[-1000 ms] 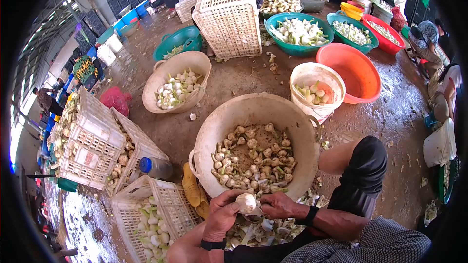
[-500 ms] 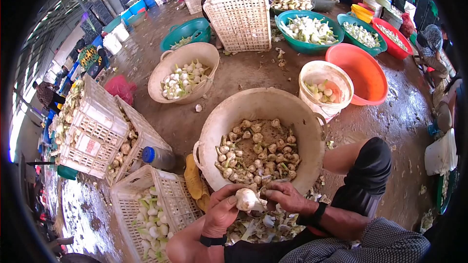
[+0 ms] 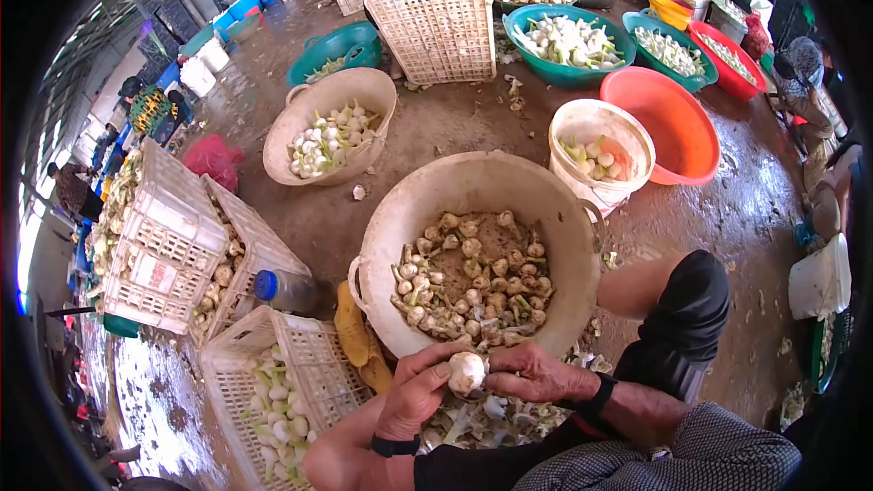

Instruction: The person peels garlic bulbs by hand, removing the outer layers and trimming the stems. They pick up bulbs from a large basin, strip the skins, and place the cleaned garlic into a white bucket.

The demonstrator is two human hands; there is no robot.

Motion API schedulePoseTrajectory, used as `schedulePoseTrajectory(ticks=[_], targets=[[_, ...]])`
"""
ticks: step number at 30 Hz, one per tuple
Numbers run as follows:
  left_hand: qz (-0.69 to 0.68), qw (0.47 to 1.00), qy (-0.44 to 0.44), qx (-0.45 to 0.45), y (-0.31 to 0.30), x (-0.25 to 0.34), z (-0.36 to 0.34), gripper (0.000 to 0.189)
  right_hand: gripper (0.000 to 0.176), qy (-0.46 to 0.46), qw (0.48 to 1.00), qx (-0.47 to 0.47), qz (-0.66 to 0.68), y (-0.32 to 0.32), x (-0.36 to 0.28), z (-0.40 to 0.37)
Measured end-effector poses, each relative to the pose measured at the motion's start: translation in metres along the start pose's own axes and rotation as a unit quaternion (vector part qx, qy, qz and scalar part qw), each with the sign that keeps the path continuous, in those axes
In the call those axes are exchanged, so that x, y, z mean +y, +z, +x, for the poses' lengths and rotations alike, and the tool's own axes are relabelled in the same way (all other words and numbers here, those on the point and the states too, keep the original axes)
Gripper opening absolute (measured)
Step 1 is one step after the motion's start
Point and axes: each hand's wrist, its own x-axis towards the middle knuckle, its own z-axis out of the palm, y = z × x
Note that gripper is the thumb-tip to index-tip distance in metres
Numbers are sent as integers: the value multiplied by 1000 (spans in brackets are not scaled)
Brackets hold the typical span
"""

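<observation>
My left hand is closed round a whitish garlic bulb, thumb and fingers on its left side. At the bulb's right edge, my right hand has its fingers curled and pressed against it; their tips are partly hidden. Both hands are over the near rim of a large beige basin. Unpeeled garlic bulbs with brownish skins and short stems lie in that basin. Below my hands is a heap of papery garlic skins.
A crate of peeled garlic stands at left, beside a yellow cloth-like item and a blue-lidded jar. Stacked crates are farther left. A white bucket, an orange basin and a smaller beige basin stand ahead. Other people sit around.
The bulb has turned between my hands, and its pale trailing skin at the right no longer shows. My right fingers have shifted closer against it. The whole view has shifted slightly.
</observation>
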Motion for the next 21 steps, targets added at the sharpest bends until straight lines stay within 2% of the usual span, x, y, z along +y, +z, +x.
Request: schedulePoseTrajectory(ticks=[6,9,11,12,14,17,21], targets=[[109,994,-12,21,-3,-5,0,38,13,-32,994,4,-100,0,9,-1],[71,997,-29,9,-1,-2,-1,38,13,1,997,-33,-63,-6,-9,-1],[27,999,-36,-18,-1,0,-3,38,14,78,993,-87,27,-8,-14,-2],[26,999,-37,-18,0,0,-3,38,14,80,993,-87,27,-7,-15,-3],[41,999,-23,-28,1,1,-4,51,18,146,976,-117,115,-5,-16,-5],[18,999,-32,-37,2,2,-8,53,22,184,953,-143,196,-4,-17,-10],[8,997,-9,-71,2,-1,-9,52,18,187,940,-177,224,-5,-18,-11]])
